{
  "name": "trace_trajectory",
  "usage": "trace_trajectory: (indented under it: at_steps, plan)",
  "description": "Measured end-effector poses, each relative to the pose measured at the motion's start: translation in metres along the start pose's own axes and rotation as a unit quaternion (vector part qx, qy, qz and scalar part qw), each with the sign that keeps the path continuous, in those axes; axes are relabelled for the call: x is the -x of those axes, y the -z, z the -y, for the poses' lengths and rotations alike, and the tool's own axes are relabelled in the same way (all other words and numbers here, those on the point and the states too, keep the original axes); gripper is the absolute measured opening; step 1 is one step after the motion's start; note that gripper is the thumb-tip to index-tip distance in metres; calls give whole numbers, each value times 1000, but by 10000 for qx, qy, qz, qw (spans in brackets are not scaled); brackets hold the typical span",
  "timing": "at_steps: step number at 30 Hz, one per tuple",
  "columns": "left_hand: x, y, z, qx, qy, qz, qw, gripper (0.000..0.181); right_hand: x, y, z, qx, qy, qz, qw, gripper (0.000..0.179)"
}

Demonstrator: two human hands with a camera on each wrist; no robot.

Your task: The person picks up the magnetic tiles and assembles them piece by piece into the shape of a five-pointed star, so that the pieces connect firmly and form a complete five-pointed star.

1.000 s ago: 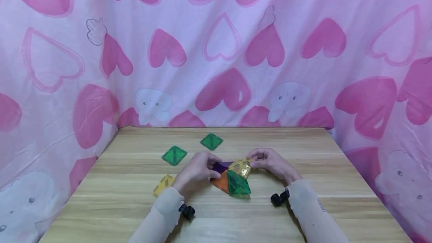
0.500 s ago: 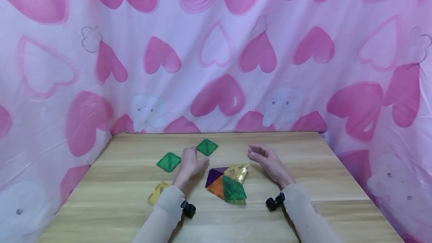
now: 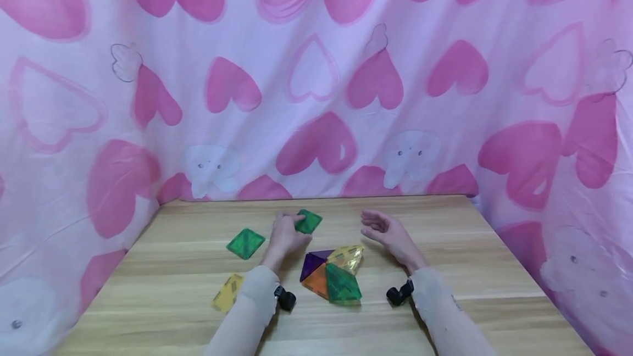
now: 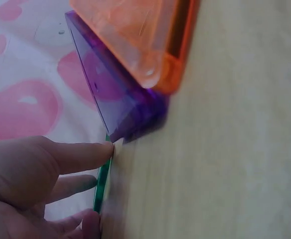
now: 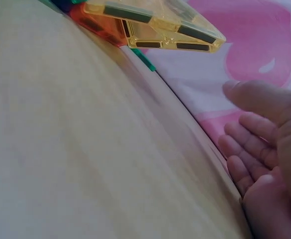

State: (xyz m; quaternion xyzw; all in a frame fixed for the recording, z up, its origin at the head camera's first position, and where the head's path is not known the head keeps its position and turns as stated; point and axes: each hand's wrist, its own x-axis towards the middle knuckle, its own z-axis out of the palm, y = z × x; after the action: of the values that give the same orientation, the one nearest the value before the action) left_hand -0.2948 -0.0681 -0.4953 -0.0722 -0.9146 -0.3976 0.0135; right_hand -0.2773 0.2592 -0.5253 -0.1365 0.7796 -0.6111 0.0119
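Note:
My left hand [image 3: 286,237] is at the far green diamond-shaped magnetic tile [image 3: 310,222], thumb and fingers at its edges; the hand covers part of its left side. In the left wrist view the thumb [image 4: 88,155] meets the thin green edge. My right hand [image 3: 390,235] holds nothing, its fingers loosely bent above the table at right. Between the hands stands a joined cluster of magnetic tiles: purple [image 3: 311,263], orange [image 3: 316,281], yellow [image 3: 348,257] and green [image 3: 342,283]. The yellow piece [image 5: 170,25] sticks out raised from the table in the right wrist view.
A second green diamond tile [image 3: 245,243] lies flat left of the left hand. Partly behind the left forearm lies a yellow tile [image 3: 228,292]. A pink heart-patterned cloth [image 3: 316,142] hangs behind and along the sides of the wooden table [image 3: 435,312].
Both hands have left the tile cluster. The left hand has gone back to the far green tile, which has shifted slightly right. The right hand has let go of the yellow piece and stays beside it.

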Motion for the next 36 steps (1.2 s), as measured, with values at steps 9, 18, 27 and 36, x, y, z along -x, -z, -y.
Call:
trace_trajectory:
  at_steps: [9,18,27,36]
  plan:
    - [0,-5,-11,-20,-836,626,9945,56,-7,6,3,908,59,-19,9959,73]
    - [0,-6,-17,688,-804,1467,9835,54,-7,-1,9,1784,-54,51,9839,63]
    - [-2,-9,-8,520,-588,1342,9878,58,-8,-17,17,2103,-6,162,9775,38]
    - [-6,-14,-13,565,-312,1197,9907,39,-11,-25,17,1959,17,198,9804,31]
